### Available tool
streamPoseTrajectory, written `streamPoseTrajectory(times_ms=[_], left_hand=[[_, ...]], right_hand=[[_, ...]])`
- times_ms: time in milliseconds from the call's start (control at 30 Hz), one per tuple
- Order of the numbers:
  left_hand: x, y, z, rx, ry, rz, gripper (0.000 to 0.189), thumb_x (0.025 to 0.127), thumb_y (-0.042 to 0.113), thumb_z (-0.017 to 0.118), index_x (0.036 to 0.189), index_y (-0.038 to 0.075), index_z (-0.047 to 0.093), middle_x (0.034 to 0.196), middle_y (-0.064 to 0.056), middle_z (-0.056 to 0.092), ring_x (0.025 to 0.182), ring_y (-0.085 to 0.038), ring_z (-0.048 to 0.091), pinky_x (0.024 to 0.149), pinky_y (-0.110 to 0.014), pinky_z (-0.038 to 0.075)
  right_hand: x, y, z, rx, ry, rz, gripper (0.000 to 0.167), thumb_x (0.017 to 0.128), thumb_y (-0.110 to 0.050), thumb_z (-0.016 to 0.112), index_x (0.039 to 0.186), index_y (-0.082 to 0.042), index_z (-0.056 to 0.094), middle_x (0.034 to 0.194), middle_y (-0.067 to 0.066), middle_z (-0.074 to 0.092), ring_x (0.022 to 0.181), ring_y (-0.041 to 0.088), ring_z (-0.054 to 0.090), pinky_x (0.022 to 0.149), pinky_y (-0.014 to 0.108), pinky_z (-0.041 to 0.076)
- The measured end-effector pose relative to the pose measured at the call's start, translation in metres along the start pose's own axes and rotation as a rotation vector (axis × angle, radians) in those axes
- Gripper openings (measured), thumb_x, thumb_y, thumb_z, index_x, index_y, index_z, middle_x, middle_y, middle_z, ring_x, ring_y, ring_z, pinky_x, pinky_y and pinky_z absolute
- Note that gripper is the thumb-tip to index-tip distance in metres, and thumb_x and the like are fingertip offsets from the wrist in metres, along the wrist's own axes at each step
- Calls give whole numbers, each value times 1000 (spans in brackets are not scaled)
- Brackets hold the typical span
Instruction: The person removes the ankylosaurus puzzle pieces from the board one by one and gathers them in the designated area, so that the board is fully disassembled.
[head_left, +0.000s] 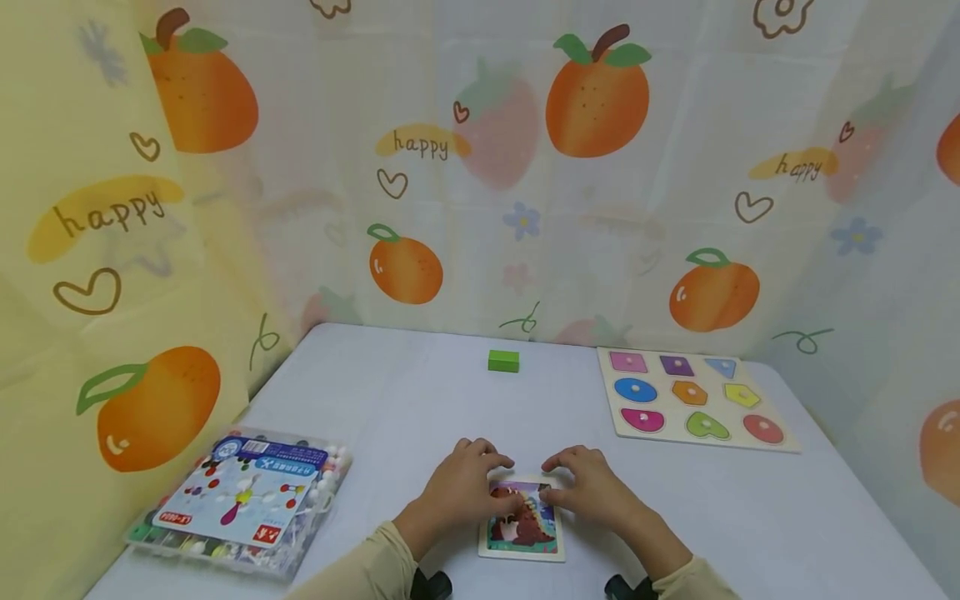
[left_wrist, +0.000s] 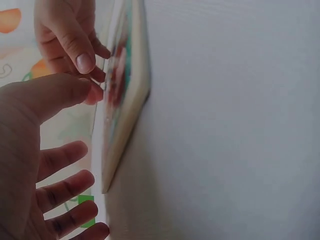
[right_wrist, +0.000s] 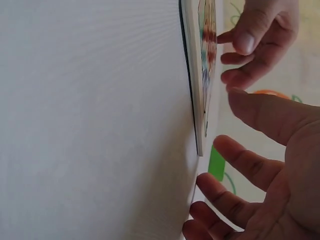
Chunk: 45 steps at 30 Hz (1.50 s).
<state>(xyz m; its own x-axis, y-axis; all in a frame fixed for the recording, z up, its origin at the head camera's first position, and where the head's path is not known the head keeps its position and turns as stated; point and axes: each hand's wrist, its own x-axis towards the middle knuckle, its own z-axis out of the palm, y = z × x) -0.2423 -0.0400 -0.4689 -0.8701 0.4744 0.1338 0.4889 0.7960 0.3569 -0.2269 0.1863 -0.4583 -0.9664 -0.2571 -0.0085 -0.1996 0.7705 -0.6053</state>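
Note:
A small framed picture puzzle (head_left: 522, 533) with a brown cartoon animal lies flat on the white table, near its front edge. My left hand (head_left: 467, 483) is over its upper left part, thumb above the picture and fingers spread beyond the far edge. At its upper right, my right hand (head_left: 592, 487) mirrors this, thumb tip at the frame's edge. In the left wrist view, the left fingers (left_wrist: 65, 192) are apart and bent loosely, with nothing between them. The right fingers (right_wrist: 245, 160) look just as loose beside the puzzle's edge in the right wrist view.
A clear box (head_left: 300, 542) of molecule-model pieces with a blue label stands on the left. Toward the back sits a green block (head_left: 503, 361). A shape puzzle board (head_left: 705, 439) with colored knobbed pieces lies at the back right. Printed curtains (head_left: 480, 250) enclose the table.

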Motion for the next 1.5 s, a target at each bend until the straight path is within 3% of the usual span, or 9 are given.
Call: streamPoseTrajectory(times_ms=[133, 367, 633, 1000, 1500], left_hand=[[-1, -2, 4, 36, 4, 35, 55, 78, 64, 69, 116, 24, 73, 108, 6, 60, 96, -15, 49, 77, -33, 48], [-1, -3, 6, 56, 6, 45, 54, 76, 64, 72, 112, 24, 75, 106, 6, 59, 95, -16, 49, 79, -34, 46], [-5, 2, 5, 26, 1, 66, 52, 76, 65, 72, 113, 29, 73, 104, 8, 57, 93, -14, 47, 78, -35, 44], [-11, 5, 10, 13, -31, 68, 45, 75, 66, 72, 107, 35, 74, 101, 12, 56, 90, -12, 46, 75, -36, 44], [-6, 2, 7, 16, -15, 88, 44, 75, 67, 72, 108, 37, 76, 100, 15, 56, 87, -9, 45, 72, -31, 43]], right_hand=[[0, 0, 2, -57, -10, -18, 25, 79, -32, 83, 98, -23, 71, 115, 3, 57, 109, 28, 46, 91, 52, 44], [0, 3, 3, -99, -8, -25, 27, 77, -32, 84, 98, -24, 70, 114, 2, 56, 109, 28, 46, 92, 52, 44], [1, 5, 3, -125, -3, -52, 21, 76, -32, 85, 88, -28, 69, 109, 0, 57, 105, 27, 48, 89, 50, 45], [-6, 3, 2, -123, -8, -46, 21, 71, -36, 88, 79, -28, 71, 109, 4, 61, 107, 32, 54, 94, 54, 44], [-1, 0, -9, -243, 0, -136, 24, 67, -45, 88, 80, -27, 79, 93, -4, 56, 88, 19, 49, 76, 43, 43]])
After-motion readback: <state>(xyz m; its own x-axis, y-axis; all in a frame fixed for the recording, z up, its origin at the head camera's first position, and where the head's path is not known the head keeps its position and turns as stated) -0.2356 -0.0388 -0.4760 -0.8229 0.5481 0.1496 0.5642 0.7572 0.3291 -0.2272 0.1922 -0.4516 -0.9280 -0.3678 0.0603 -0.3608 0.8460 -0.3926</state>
